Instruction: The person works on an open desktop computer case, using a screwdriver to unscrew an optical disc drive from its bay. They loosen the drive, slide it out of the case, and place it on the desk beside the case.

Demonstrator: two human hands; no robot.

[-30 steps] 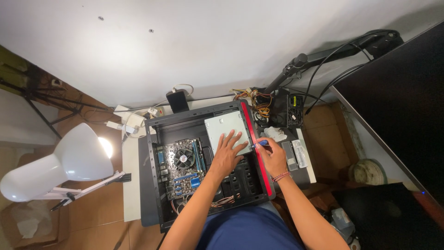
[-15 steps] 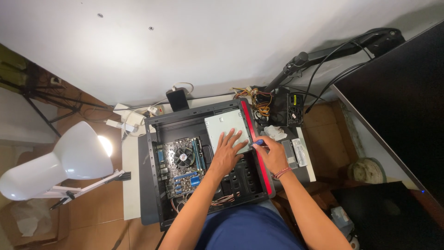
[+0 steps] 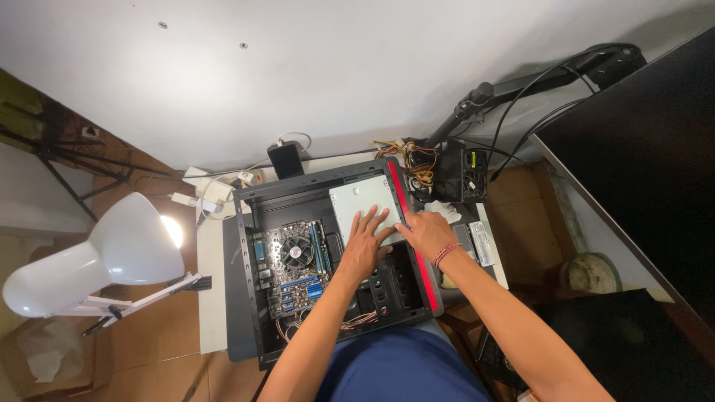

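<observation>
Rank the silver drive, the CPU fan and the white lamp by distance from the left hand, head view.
1. Silver drive: under the left hand, inside the case.
2. CPU fan: on the motherboard, just left of the hand.
3. White lamp: far left, outside the case.

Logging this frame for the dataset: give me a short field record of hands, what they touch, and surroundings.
left hand: flat, fingers spread on the grey drive
right hand: on the drive's right edge, by the case's red strip
computer case: lying open, black
motherboard: left of the hands, fan on top
power supply: outside the case, loose cables
lamp: white, lit, far left
</observation>
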